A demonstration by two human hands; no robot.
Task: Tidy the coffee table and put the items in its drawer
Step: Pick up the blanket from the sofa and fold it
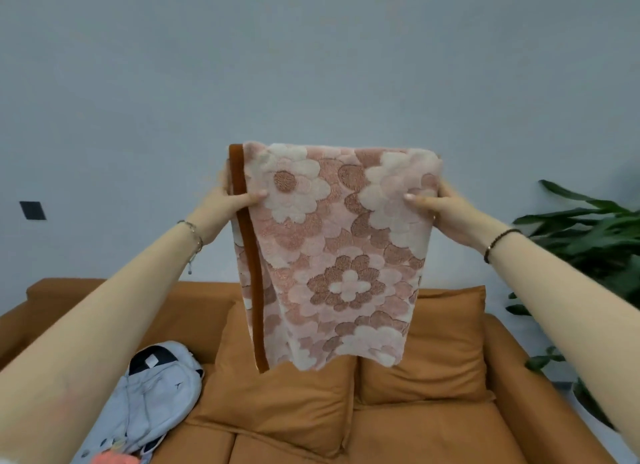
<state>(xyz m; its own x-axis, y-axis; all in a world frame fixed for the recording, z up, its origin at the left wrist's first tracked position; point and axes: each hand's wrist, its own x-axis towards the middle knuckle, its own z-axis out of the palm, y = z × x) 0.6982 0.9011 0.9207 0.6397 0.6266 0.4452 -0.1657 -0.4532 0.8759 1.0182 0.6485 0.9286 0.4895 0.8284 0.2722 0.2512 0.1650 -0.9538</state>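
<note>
A pink blanket point(332, 255) with large cream and brown flowers and a brown border strip hangs folded in the air in front of me. My left hand point(228, 200) pinches its upper left edge at the brown border, thumb on the front. My right hand point(440, 209) grips the upper right edge, thumb across the fabric. Both arms are stretched out at chest height. The lower end of the blanket hangs free above the sofa cushions. The coffee table and its drawer are out of view.
An orange-brown sofa point(433, 436) with two loose back cushions point(284, 394) fills the lower frame. A light blue backpack point(156, 394) lies on its left seat. A green leafy plant point(595, 249) stands at the right. A pale grey wall is behind.
</note>
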